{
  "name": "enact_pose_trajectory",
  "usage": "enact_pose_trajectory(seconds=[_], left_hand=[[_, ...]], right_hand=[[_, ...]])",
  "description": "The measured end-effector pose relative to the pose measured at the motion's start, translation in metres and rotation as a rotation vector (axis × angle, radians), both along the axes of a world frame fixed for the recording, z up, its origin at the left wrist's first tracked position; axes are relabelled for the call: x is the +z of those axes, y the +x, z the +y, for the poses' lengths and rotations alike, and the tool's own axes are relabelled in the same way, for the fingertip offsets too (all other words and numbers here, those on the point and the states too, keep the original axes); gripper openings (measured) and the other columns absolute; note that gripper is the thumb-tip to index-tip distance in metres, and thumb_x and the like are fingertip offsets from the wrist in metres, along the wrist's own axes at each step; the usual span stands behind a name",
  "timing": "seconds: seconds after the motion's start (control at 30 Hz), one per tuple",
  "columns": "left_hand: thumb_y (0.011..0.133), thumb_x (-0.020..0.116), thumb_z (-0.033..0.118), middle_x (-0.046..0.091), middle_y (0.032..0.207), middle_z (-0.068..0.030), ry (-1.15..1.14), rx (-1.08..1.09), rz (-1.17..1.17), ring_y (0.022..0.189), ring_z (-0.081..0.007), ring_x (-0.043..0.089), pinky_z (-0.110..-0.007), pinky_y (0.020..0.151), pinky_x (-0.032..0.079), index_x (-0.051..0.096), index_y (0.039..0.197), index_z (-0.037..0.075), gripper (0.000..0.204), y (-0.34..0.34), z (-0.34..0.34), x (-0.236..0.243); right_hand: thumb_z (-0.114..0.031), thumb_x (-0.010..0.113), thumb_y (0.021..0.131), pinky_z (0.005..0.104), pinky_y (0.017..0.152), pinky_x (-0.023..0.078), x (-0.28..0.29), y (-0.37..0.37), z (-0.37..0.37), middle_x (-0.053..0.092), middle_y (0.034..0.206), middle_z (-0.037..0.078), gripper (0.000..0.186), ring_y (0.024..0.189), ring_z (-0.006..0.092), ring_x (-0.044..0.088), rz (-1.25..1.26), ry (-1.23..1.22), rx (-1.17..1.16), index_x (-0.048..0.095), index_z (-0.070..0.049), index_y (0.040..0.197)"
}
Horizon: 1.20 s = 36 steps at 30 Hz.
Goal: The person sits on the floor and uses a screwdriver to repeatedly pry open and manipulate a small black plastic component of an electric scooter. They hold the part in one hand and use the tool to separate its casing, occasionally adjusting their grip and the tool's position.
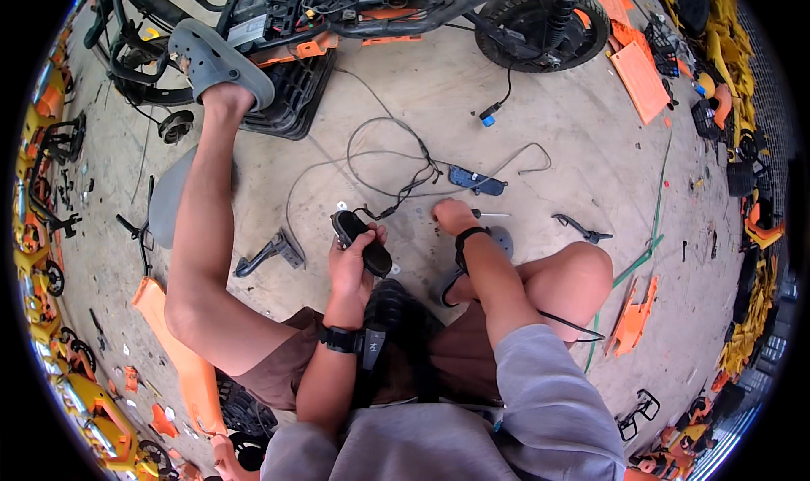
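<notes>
My left hand [349,266] is closed round a black, rounded oblong part [361,243] with a thin cable at its upper end. It is held above the floor between my legs. To its right, my right hand [456,216] is low near the floor with fingers curled. A screwdriver [494,215] sticks out from the right side of that hand, its handle mostly hidden in the grip. Looped grey cable [350,148] lies on the floor ahead of both hands. A flat dark-blue part [477,181] rests just beyond my right hand.
A stripped two-wheeled vehicle frame [380,27] lies across the far side, its wheel [540,25] at right. My left foot in a grey clog [221,63] rests against it. A black bracket [272,254], a dark lever [582,228] and orange panels [639,80] lie around.
</notes>
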State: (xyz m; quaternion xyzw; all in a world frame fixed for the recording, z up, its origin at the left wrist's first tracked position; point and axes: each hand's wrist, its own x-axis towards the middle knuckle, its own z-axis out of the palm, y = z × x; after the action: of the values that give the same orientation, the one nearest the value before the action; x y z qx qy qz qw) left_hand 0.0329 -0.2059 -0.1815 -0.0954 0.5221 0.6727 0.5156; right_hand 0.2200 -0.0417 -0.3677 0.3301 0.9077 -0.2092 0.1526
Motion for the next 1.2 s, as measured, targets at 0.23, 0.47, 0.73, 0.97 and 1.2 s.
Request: enact_pose_trajectory(seconds=[0.23, 0.47, 0.73, 0.97, 1.2], left_hand=[[0.098, 0.058, 0.022, 0.066, 0.105, -0.0157, 0.041, -0.046, -0.089, 0.095, -0.0317, 0.069, -0.04, 0.078, 0.059, 0.055, 0.115, -0.002, 0.029, 0.007, 0.011, 0.025], [0.103, 0.046, 0.044, 0.066, 0.101, -0.0172, 0.205, -0.1, -0.211, 0.082, -0.0303, 0.068, -0.043, 0.079, 0.058, 0.054, 0.117, 0.0, 0.047, 0.01, 0.015, 0.033], [0.102, 0.05, 0.037, 0.067, 0.097, -0.0159, 0.142, -0.14, -0.133, 0.077, -0.029, 0.069, -0.041, 0.076, 0.059, 0.053, 0.114, 0.001, 0.039, 0.01, 0.004, 0.033], [0.095, 0.058, 0.014, 0.062, 0.099, -0.017, 0.086, -0.225, -0.015, 0.078, -0.031, 0.069, -0.042, 0.069, 0.06, 0.045, 0.116, 0.0, 0.028, 0.032, -0.003, 0.038], [0.093, 0.054, 0.004, 0.063, 0.104, -0.0201, 0.217, -0.25, 0.056, 0.092, -0.0323, 0.068, -0.042, 0.081, 0.06, 0.05, 0.112, -0.007, 0.022, 0.046, -0.005, 0.1]], right_hand=[[-0.014, 0.065, 0.081, 0.0445, 0.08, 0.054, 0.087, -0.024, 0.06, 0.07, 0.094, 0.016, 0.009, 0.093, 0.035, 0.067, 0.058, -0.091, -0.07, 0.072, -0.01, 0.086], [-0.016, 0.066, 0.082, 0.0433, 0.082, 0.053, 0.234, -0.033, 0.114, 0.071, 0.093, 0.015, 0.019, 0.092, 0.0348, 0.066, 0.197, -0.012, -0.019, 0.073, -0.011, 0.099], [-0.016, 0.068, 0.087, 0.031, 0.06, 0.048, 0.405, -0.026, 0.018, 0.062, 0.069, 0.006, 0.015, 0.064, 0.0146, 0.061, 1.021, 0.023, -0.408, 0.07, -0.004, 0.097], [-0.01, 0.057, 0.097, 0.0235, 0.048, 0.041, 0.405, 0.01, -0.036, 0.056, 0.063, 0.002, 0.015, 0.053, 0.0084, 0.051, 1.495, -0.493, -0.58, 0.063, 0.003, 0.101], [-0.019, 0.055, 0.097, 0.0286, 0.045, 0.041, 0.445, 0.053, -0.049, 0.044, 0.059, 0.003, 0.021, 0.049, 0.0123, 0.043, 1.74, -0.756, -0.735, 0.057, 0.001, 0.103]])
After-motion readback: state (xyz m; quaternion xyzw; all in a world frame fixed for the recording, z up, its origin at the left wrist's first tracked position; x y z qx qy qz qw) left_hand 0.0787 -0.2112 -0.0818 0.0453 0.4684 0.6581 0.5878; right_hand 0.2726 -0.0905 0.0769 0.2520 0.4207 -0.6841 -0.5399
